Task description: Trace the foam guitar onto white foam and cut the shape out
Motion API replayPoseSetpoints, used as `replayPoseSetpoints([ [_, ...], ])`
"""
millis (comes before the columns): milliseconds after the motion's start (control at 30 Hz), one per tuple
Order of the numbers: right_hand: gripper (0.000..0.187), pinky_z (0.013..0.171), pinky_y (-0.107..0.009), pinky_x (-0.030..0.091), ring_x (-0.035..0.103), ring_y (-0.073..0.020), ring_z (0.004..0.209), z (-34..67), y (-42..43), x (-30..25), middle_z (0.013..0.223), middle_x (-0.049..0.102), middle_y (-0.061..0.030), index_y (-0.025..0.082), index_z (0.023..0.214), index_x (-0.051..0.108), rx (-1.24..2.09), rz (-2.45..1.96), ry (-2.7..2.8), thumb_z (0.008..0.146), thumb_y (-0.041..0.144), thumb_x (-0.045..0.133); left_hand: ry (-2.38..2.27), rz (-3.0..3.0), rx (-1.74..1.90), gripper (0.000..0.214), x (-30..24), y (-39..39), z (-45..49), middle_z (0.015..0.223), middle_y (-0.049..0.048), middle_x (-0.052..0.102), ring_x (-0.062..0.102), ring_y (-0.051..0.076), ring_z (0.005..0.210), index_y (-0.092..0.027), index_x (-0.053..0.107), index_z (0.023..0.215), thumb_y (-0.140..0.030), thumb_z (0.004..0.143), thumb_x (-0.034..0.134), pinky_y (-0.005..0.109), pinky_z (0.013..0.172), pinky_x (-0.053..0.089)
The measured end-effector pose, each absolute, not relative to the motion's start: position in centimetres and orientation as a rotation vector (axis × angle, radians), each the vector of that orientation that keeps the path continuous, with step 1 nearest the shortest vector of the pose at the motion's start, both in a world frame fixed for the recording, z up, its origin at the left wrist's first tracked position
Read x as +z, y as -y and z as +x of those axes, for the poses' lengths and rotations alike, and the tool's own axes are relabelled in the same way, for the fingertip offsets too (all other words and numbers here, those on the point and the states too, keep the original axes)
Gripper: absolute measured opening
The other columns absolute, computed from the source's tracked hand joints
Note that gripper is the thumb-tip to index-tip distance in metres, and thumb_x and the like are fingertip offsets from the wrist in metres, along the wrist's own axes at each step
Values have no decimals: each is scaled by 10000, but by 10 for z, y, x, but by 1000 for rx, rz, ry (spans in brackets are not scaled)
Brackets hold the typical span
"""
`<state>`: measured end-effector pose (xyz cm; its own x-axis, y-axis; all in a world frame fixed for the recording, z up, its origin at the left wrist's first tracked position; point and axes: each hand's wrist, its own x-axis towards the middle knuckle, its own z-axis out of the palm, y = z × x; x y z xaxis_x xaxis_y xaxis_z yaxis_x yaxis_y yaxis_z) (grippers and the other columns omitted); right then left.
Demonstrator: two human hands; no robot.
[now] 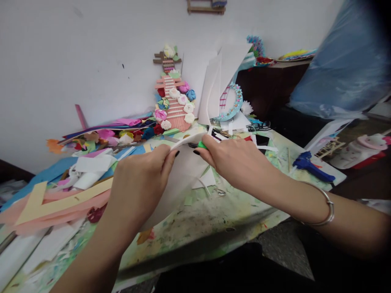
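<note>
My left hand (142,179) pinches the edge of a white sheet (180,175) between thumb and fingers. The sheet bends upward at its top and hangs down over the table between my hands. Closed around a green-handled knife (201,144), my right hand (241,158) is at the sheet's upper right edge. Most of the handle is hidden by my fingers, and a dark blade part (193,145) points left toward the sheet. A narrow white strip (210,130) curls up beside the knife.
Coloured paper scraps (122,136) and cream cutouts (67,201) crowd the left. Behind stand a flower-covered pink craft (175,106), white sheets (214,81) and a blue ring craft (232,108). A blue glue gun (314,167) lies at the right. The table (214,221) ends close to my lap.
</note>
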<state>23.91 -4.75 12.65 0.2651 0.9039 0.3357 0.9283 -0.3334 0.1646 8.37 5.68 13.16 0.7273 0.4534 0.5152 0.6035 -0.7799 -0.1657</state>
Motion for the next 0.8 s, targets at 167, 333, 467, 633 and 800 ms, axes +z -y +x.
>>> replayPoseSetpoints([
  [167,524,536,-264,253,583,-197,550,244,50,122,640,643,-47,205,1130,505,-580,-2472,1763,963,536,135,810,-2623,-652,421,132,-57,86,578,18,569,440,125,486,-189,591,757,-408,939,280,268,523,238],
  [333,500,516,-257,233,590,-203,548,246,52,120,638,642,-34,226,1136,496,-609,-2454,1772,965,530,137,836,-2656,-649,418,133,-57,84,586,31,574,458,147,500,-191,609,784,-418,935,292,278,536,246],
  [467,526,523,-255,250,592,-202,548,247,52,119,643,651,-41,217,1170,484,-588,-2481,1762,963,536,121,838,-2680,-672,410,133,-57,84,593,34,576,452,140,504,-189,605,773,-421,932,307,275,540,242],
  [633,535,520,-255,249,600,-210,566,249,53,117,653,658,-50,216,1205,465,-577,-2500,1760,965,529,106,823,-2648,-649,432,132,-58,85,560,18,547,433,128,492,-188,588,754,-428,938,280,267,535,237],
  [800,518,509,-253,218,601,-208,563,251,53,114,652,658,-47,220,1214,455,-612,-2485,1765,967,525,116,805,-2661,-657,419,132,-60,84,565,15,546,441,126,495,-188,577,741,-424,937,291,263,533,242],
])
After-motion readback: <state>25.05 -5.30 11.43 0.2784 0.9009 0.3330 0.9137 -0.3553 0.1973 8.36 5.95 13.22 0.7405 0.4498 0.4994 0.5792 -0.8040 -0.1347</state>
